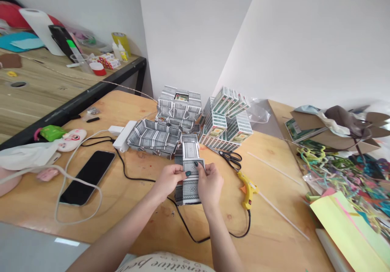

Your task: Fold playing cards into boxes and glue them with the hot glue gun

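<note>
Between my left hand [167, 179] and my right hand [211, 184] is a playing card [192, 168] with a grey patterned back. Each hand pinches one side of it, thumbs on top. Under the card lies a long piece built of patterned cards [191, 191], partly covered by my fingers. Just beyond stands an open tray made of cards [154, 137]. Behind that tray rises a larger card-covered box [179, 105] with a small picture window on top. A yellow glue gun [248, 190] and black-handled scissors [231, 158] lie right of my hands.
Stacked card boxes [224, 121] stand at the back right. Left are a phone [88, 178], a white power strip [125, 136] and looping cables. Clear glue sticks [283, 215] lie right, near colourful pipe cleaners [350, 174] and yellow paper [347, 227]. A black cord crosses the table before me.
</note>
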A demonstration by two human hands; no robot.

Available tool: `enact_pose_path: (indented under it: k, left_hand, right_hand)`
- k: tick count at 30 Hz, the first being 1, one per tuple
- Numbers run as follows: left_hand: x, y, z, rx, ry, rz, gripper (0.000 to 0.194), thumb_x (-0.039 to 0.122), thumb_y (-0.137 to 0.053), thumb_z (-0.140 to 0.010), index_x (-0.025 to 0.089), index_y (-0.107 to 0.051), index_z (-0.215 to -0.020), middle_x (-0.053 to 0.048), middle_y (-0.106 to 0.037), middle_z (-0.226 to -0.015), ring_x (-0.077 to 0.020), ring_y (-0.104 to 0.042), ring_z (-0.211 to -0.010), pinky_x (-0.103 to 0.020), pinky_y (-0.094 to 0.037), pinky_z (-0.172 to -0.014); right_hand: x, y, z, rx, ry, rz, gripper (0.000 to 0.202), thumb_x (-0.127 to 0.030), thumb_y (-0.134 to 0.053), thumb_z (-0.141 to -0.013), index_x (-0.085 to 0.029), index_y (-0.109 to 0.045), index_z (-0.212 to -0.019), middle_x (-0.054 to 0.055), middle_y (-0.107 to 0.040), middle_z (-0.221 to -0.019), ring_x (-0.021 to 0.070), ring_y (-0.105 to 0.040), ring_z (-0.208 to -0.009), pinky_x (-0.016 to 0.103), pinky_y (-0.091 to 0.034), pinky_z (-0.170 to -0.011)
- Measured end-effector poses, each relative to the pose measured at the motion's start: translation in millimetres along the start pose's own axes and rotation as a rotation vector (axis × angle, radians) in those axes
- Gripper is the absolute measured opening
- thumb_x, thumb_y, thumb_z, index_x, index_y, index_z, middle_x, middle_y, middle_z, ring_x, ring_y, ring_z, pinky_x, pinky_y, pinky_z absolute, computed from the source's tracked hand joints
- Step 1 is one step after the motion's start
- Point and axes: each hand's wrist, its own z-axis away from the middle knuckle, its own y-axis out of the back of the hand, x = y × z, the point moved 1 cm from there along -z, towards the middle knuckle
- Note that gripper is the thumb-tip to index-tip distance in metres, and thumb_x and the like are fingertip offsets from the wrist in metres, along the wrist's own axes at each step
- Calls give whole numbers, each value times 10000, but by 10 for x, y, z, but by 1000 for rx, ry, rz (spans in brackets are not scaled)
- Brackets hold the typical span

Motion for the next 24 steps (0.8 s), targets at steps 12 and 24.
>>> enact_pose_path:
  k: [12,24]
  left_hand:
    - [210,47,66,-78,-68,183,291,370,-743,-585,153,-628,-741,3,-641,-626,-147,-581,-576,-252,-442,-580]
    - [76,88,-24,-124,-115,58,404,339,-756,-642,161,-701,-1000,-87,-715,-1028,-242,-638,-959,-342,-474,-873]
  right_hand:
    - [436,57,-153,-151,-220,-672,512,-491,-676,-689,-224,-557,-1109,92,-543,-1300,219,-527,-1161,323,-475,-854]
    - [648,221,-253,-195,-509,-809,459,-470,-734,-591,-157,-682,-923,70,-739,-822,262,-690,-777,369,-543,-709]
